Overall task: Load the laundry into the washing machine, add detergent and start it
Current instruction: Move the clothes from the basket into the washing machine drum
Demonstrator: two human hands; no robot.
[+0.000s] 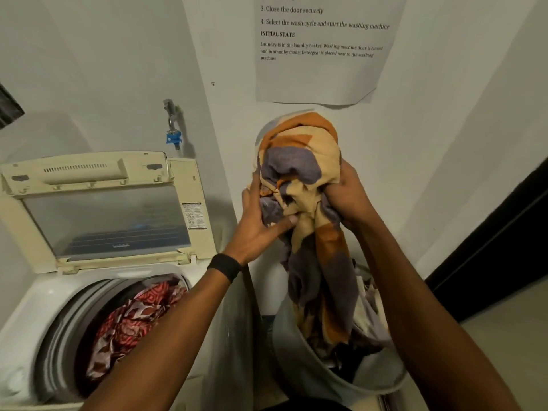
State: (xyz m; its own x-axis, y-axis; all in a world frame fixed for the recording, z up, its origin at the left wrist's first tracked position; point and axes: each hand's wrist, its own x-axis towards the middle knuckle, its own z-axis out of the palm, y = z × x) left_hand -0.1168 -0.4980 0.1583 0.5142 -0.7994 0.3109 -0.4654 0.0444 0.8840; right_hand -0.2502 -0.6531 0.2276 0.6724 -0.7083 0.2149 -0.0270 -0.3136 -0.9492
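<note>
Down low, a grey basket (311,378) stands just beside the white washing machine (29,307). The machine's tub is open, and a red cloth (130,321) with white shapes lies bunched inside it. Above the basket, 2 hands hold up a big cloth (299,161) with orange, pale yellow and purple-grey patches. The left hand (261,229), with a black band (225,266) on its wrist, has its grip curled round the bunched middle. The right hand (350,197) grips the other side. The big cloth's long end hangs down into the basket. Behind, the cream lid (103,215) stands up, a tap (172,126) sticks out of the wall, and a paper (320,69) with words hangs higher.
</note>
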